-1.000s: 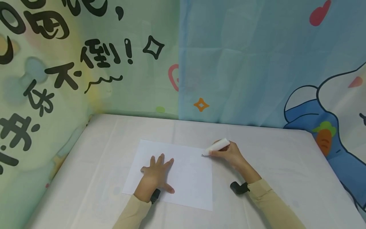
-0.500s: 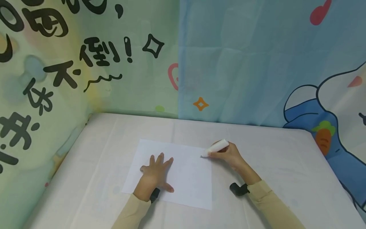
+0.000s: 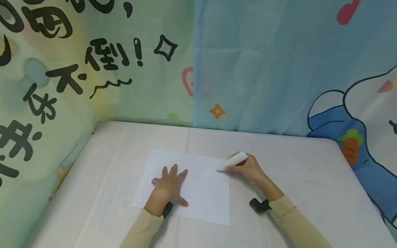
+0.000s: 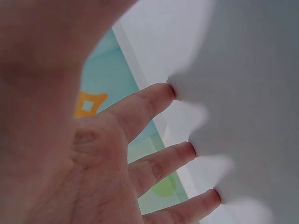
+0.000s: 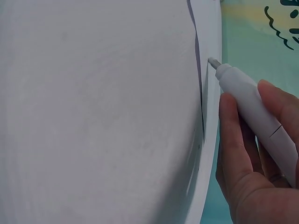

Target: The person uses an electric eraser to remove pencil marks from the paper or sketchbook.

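In the head view a blank-looking white sheet of paper lies flat. My left hand rests spread out on its left part; in the left wrist view several straight fingertips touch the pale surface. At the paper's right edge my right hand pinches a thick white pen between thumb and fingers. The pen slants, its narrow grey tip pointing down and left, right at the paper near the upper right corner. No drawn line shows on the sheet.
A white-covered table carries the paper. Behind it hangs a light blue cloth with cartoon prints, and a green and yellow cloth with black lettering stands at the left. Black wrist cameras sit at both cuffs.
The pen tip has shifted slightly left and toward the person over the paper. The left hand and the paper keep their places; the head view has tilted a little.
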### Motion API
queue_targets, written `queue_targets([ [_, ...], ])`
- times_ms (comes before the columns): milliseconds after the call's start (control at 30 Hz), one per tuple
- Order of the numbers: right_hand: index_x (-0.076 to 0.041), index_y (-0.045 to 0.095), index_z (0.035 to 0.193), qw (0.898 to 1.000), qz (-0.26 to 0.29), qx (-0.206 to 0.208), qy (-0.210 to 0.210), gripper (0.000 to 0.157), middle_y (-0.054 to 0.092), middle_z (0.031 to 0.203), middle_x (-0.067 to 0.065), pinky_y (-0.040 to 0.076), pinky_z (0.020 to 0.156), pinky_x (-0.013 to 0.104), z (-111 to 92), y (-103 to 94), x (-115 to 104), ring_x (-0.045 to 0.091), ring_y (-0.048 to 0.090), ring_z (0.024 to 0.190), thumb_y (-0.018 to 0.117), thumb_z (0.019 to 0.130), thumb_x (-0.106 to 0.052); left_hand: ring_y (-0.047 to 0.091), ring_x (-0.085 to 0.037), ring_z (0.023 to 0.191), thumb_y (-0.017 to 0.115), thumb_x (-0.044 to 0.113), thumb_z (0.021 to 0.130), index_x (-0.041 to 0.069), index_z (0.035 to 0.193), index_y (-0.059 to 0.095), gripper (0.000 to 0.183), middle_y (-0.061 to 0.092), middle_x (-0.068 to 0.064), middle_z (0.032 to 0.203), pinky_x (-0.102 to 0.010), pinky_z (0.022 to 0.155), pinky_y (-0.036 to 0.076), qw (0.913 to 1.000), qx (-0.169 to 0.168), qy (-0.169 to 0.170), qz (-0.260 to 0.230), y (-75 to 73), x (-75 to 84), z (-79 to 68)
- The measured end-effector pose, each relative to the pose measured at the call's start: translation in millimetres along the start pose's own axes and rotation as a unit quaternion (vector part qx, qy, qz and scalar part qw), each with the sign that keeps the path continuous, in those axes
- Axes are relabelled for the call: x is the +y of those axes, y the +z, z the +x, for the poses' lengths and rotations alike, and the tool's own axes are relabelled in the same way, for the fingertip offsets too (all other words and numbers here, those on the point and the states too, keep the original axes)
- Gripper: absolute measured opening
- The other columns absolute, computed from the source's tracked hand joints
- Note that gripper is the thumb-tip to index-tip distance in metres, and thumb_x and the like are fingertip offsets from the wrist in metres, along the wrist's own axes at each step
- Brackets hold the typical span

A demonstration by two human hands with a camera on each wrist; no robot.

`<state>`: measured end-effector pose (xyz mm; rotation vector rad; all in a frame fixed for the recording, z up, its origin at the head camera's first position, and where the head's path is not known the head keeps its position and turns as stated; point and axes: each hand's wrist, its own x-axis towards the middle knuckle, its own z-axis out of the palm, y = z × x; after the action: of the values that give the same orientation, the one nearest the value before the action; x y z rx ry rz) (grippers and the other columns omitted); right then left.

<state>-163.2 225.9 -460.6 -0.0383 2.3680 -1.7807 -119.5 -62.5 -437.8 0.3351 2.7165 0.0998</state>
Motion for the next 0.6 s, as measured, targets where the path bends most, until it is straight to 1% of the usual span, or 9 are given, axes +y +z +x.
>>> queue_targets([
  [133, 0.013, 0.058, 0.109, 1.000, 0.000, -0.004, -0.007, 0.041, 0.066, 0.088, -0.001, 0.054, 0.069, 0.020, -0.1, 1.1, -0.7, 0.008, 0.062, 0.078, 0.079, 0.077, -0.001, 0.028, -0.040, 0.140, 0.089, 0.057, 0.056, 0.028, 0.150, 0.039, 0.109, 0.029, -0.010, 0.157, -0.064, 0.085, 0.050, 1.0000, 0.001, 0.000, -0.001, -1.4, 0.0, -1.1],
  [400, 0.014, 0.058, 0.111, 1.000, -0.004, 0.004, -0.009, 0.041, 0.065, 0.090, 0.000, 0.053, 0.069, 0.020, 1.3, 0.1, -1.0, 0.008, 0.061, 0.078, 0.079, 0.078, -0.001, 0.028, -0.040, 0.141, 0.089, 0.056, 0.056, 0.028, 0.149, 0.040, 0.109, 0.030, -0.010, 0.157, -0.064, 0.085, 0.049, 1.0000, 0.001, -0.001, -0.004, -2.3, 0.3, -1.4],
  [600, 0.015, 0.056, 0.112, 1.000, 0.008, 0.005, -0.010, 0.042, 0.065, 0.091, 0.002, 0.053, 0.069, 0.020, 1.4, 0.3, -3.9, 0.008, 0.062, 0.079, 0.078, 0.078, 0.001, 0.028, -0.040, 0.141, 0.089, 0.056, 0.056, 0.028, 0.149, 0.039, 0.110, 0.030, -0.010, 0.157, -0.064, 0.086, 0.049, 1.0000, 0.000, -0.002, -0.005, -0.7, -0.2, 0.1],
])
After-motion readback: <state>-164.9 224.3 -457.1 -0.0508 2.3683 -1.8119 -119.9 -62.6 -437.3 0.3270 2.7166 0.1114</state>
